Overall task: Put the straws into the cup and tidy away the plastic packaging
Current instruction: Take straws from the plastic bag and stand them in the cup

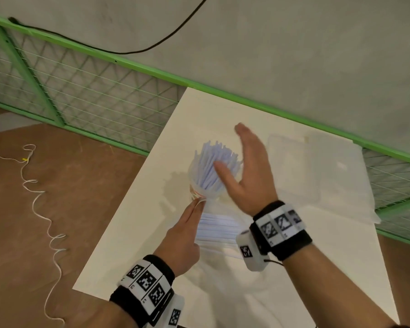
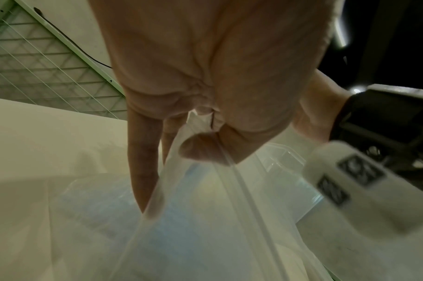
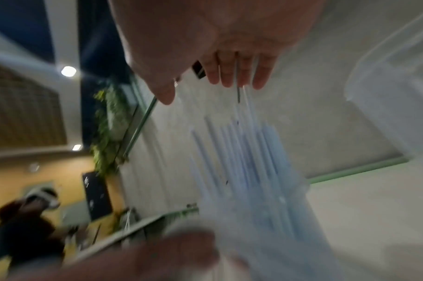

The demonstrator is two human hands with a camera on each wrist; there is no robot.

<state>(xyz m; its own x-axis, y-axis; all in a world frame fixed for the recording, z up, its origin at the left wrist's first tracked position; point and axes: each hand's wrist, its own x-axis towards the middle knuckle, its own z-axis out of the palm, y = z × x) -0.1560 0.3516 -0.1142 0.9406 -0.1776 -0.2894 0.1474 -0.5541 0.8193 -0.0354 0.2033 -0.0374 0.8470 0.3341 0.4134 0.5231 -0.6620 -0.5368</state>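
A cup point(image 1: 192, 184) stands on the white table point(image 1: 137, 228), filled with a fan of pale straws point(image 1: 211, 159). My right hand point(image 1: 237, 150) is flat and open against the straws' right side, its thumb lying across them. The right wrist view shows the same straight fingers point(image 3: 232, 74) above the blurred straws point(image 3: 249, 152). My left hand point(image 1: 198, 204) is at the cup's near side and pinches clear plastic packaging point(image 2: 205, 209) between thumb point(image 2: 203, 150) and fingers point(image 2: 143, 171). More white straws point(image 1: 217, 229) lie in the packaging between my wrists.
A clear plastic box point(image 1: 294, 166) and a white paper sheet point(image 1: 346, 176) lie at the table's back right. A green mesh fence point(image 1: 92, 91) runs behind the table. A white cord point(image 1: 40, 209) trails over the brown floor on the left. Another person point(image 3: 25, 218) is far off.
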